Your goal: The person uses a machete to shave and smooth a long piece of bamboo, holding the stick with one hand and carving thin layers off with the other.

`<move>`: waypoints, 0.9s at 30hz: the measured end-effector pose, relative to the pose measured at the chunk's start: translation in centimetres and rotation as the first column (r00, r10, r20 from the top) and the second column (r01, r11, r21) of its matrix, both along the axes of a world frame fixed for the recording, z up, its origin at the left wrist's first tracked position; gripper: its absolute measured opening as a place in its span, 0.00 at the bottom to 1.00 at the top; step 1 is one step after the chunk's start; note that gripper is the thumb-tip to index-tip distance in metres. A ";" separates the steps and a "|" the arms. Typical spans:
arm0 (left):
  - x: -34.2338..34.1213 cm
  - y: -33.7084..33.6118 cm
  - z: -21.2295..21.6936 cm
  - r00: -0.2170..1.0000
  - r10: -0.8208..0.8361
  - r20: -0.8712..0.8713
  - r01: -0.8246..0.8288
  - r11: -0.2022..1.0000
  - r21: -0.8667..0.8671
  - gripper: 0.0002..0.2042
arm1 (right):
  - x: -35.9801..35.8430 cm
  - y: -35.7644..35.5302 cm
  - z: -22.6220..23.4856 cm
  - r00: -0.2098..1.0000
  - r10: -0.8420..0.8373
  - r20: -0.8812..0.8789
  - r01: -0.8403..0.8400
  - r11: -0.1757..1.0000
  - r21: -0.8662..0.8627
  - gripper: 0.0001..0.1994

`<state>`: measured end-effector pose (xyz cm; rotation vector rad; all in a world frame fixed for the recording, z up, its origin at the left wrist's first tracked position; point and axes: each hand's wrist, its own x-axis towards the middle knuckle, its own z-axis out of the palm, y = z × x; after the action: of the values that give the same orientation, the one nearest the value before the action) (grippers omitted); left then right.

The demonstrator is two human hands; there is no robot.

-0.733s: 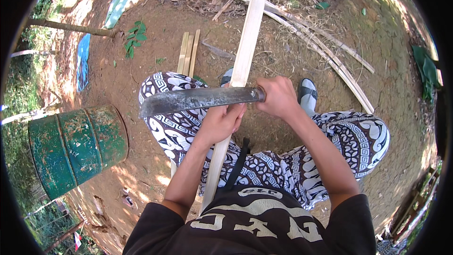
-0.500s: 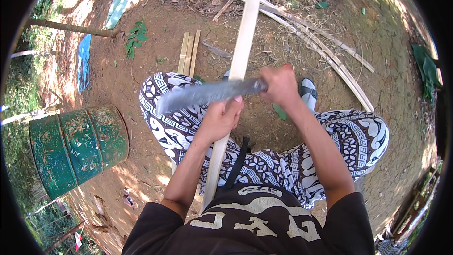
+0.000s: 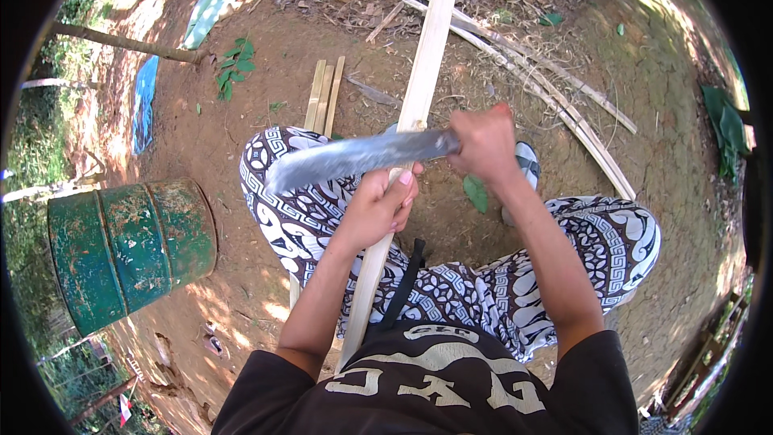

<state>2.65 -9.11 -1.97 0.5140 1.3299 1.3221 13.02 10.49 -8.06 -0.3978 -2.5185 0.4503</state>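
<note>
A long pale strip of split bamboo or wood (image 3: 431, 56) runs from the top of the view, between my legs, down to my waist. My left hand (image 3: 380, 205) is closed around it, thumb on top, just below the blade. In my right hand (image 3: 485, 141) is the handle of a machete (image 3: 354, 159), whose reddish end shows past my fist. Its broad grey blade lies crosswise over the strip, tip to the left, slightly blurred. A small curl of shaving shows on the strip at the blade's far edge.
Several long thin strips (image 3: 555, 97) lie on the ground at the far right. Shorter pieces (image 3: 324, 97) lie beyond my left knee. A rusty green drum (image 3: 133, 250) lies at the left. Leaves (image 3: 233, 68) and shavings litter the soil. My patterned trousers (image 3: 604, 250) flank the work.
The machete, still crosswise over the strip, has shifted only slightly, and a small curl of shaving now shows at its edge. The strip's far end leans slightly further right.
</note>
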 end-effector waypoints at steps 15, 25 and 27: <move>0.7 -0.4 1.2 0.999 -0.038 0.018 0.039 0.996 -0.079 0.11 | 1.2 4.0 -1.8 0.986 -0.142 0.085 0.138 0.989 0.057 0.13; 0.2 -2.9 2.6 0.974 -0.019 0.227 0.046 0.992 -0.115 0.10 | 2.9 6.6 -1.7 0.925 -0.240 0.294 0.251 0.968 0.000 0.10; -0.4 -3.0 2.0 0.969 0.019 0.246 0.010 0.993 -0.119 0.10 | 1.7 4.3 -1.5 0.826 -0.243 0.509 0.357 0.924 -0.138 0.08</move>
<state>2.26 -12.11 0.04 0.2544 1.1947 1.2565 14.69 14.76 -9.56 -1.1096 -2.8066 0.5702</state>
